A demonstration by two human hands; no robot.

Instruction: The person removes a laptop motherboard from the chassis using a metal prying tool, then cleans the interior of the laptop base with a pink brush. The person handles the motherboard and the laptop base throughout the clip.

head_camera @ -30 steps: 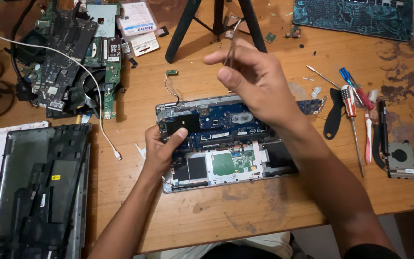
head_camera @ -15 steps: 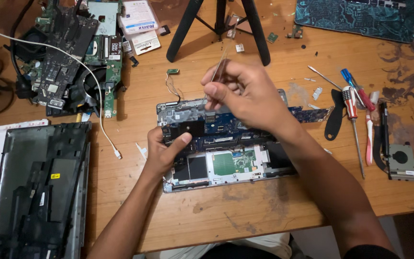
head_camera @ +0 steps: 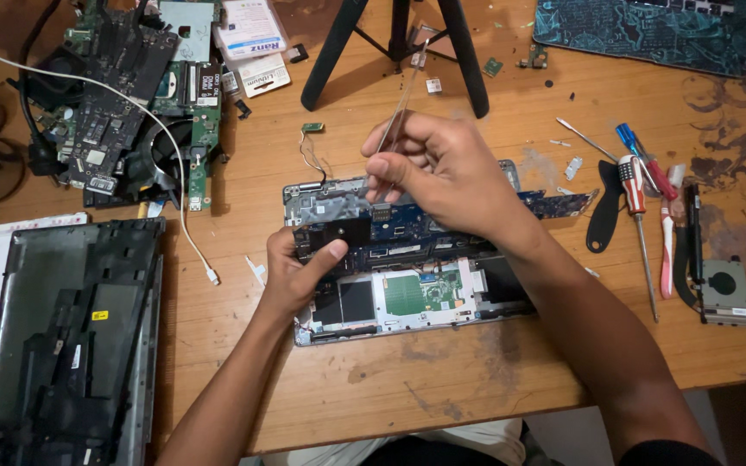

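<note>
Worktop [head_camera: 477, 380]: wooden, stained, its near edge bare at 6 o'clock; both forearms come up over that edge.
Left hand [head_camera: 291, 272]: closed on the black part at the left end of the opened laptop base [head_camera: 407, 298], thumb on top, fingers wrapped under its edge, steadying it.
Laptop base: lies at the centre of the worktop, bottom cover off, green board and blue board showing.
Right hand [head_camera: 442, 168]: just past the base at 12 o'clock, fingers pinched shut on slim tweezers [head_camera: 397, 121], whose tips point down at a connector on the blue board.
Step in hand: seemingly working a small connector or cable on the board with the tweezer tips while the other hand braces the part.
Next move: by my judgement it calls for a fine, light lift with the tips, the base held steady.
Room at 3 o'clock: screwdrivers [head_camera: 636, 185] and a small fan [head_camera: 723, 289] lie near; little free space there.
Room at 9 o'clock: a black laptop shell [head_camera: 62, 345] fills the left side.
Far side, 11 o'clock: a stripped circuit board [head_camera: 123, 95] with a white cable [head_camera: 179, 185].
Far side, 12 o'clock: black tripod legs [head_camera: 468, 52] stand close behind the tweezers.
</note>
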